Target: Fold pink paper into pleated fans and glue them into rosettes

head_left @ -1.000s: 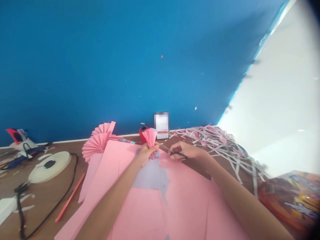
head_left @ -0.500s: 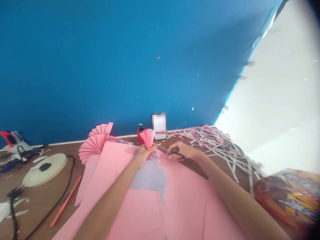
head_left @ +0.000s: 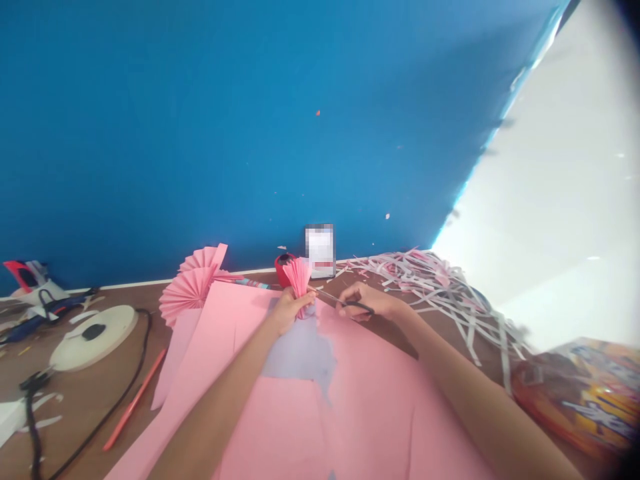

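Pinched in my left hand [head_left: 286, 312] is a pleated pink paper fan [head_left: 299, 275], its folds spreading upward. My right hand [head_left: 367, 302] grips a pair of scissors [head_left: 358, 307] by the dark handles. The blades point left and reach the fan close to my left fingers; whether they touch the paper I cannot tell. Beneath both hands lie large pink paper sheets [head_left: 370, 400], with a greyish-blue patch [head_left: 295, 350] showing among them. Two opened pink fans [head_left: 187, 293] rest to the left of my left hand.
Behind the fan stand a red round object [head_left: 283, 270] and a phone [head_left: 320, 252] against the blue wall. Shredded paper strips [head_left: 440, 283] heap at right, above a shiny colourful packet [head_left: 585, 400]. Left lie a cream disc with a cable [head_left: 113, 337] and a red stick [head_left: 135, 400].
The view has shifted very slightly. Both hands keep nearly the same pose, with the scissors still at the fan.
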Tool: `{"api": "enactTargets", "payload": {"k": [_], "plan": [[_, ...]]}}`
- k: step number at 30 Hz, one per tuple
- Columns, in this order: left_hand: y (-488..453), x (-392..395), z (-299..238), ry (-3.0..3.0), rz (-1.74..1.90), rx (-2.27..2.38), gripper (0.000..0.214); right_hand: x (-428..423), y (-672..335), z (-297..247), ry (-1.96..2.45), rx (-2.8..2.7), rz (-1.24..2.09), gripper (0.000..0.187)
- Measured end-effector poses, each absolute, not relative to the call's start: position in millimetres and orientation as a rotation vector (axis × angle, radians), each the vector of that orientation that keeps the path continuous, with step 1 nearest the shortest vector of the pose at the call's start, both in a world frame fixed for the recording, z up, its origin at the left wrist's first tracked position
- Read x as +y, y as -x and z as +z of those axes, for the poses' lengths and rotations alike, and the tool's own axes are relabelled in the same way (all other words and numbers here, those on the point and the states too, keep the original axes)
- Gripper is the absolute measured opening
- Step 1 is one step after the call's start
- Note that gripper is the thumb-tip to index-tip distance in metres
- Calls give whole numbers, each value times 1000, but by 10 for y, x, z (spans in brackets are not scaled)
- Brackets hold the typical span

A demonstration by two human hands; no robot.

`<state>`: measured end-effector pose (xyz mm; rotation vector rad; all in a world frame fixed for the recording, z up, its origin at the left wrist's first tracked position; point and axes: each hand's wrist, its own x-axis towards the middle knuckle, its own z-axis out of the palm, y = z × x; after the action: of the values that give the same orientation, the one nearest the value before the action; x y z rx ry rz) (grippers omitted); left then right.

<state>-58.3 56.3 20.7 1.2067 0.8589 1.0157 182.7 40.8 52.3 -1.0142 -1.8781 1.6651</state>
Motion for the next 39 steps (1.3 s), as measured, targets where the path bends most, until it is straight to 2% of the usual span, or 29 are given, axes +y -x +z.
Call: {"api": "enactTargets", "payload": {"k": [8,29,35,39], "plan": [[586,563,192,-1208,1005,869,30,422,-1837,515,985,-2009,1538,32],[567,574,216,-1088,1112,841,31,418,-1888,628,1003,-1923,1698,37],[553,549,289,-1054,1163,783,30,423,-1988,767,1113,-1903,1494,41],[542,571,245,-1078,1321,832,31,456,-2022,784,1236,-1886,1369,43]]}}
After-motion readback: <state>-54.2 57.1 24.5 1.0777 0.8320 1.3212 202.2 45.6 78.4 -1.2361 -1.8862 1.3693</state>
